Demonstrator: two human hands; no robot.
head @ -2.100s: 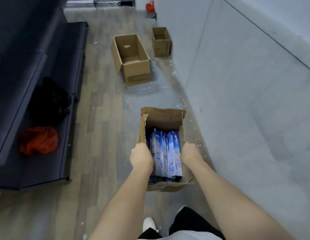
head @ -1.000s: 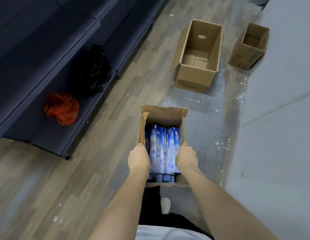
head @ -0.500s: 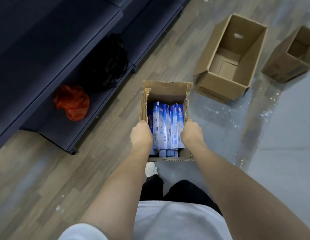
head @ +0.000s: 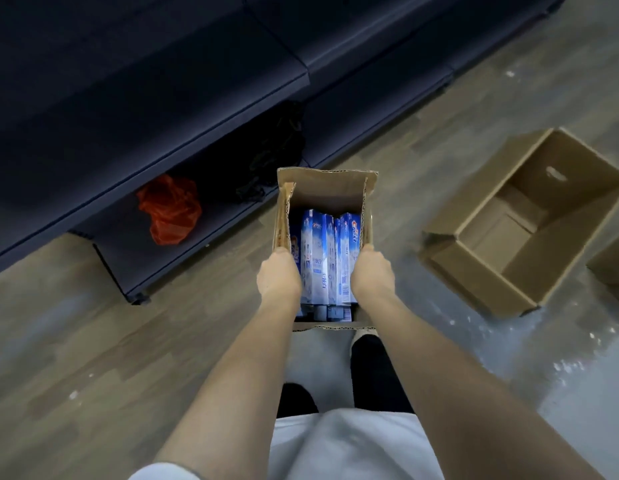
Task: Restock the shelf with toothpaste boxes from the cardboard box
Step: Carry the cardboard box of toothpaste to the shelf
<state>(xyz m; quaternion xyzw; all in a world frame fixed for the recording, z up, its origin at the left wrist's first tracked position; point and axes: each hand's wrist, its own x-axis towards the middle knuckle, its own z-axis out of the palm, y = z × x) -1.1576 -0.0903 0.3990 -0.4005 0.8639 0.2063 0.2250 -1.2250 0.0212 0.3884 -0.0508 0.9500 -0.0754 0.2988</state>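
I carry a small open cardboard box (head: 327, 190) in front of me, above the floor. Several blue and white toothpaste boxes (head: 323, 258) stand packed inside it. My left hand (head: 278, 273) grips the box's left wall, fingers hidden inside. My right hand (head: 372, 273) grips its right wall the same way. The dark shelf unit (head: 183, 109) runs across the upper left, its lowest shelf just beyond the box's far edge.
A red plastic bag (head: 169, 209) and a black bundle (head: 273, 157) lie on the lowest shelf. A large empty cardboard box (head: 529, 230) sits on the floor to the right, another box corner (head: 612, 265) beside it. My legs and feet are below the carried box.
I have turned left toward the shelf while carrying the box with both hands. The shelf now fills the upper left, and the empty boxes have slid to the right edge.
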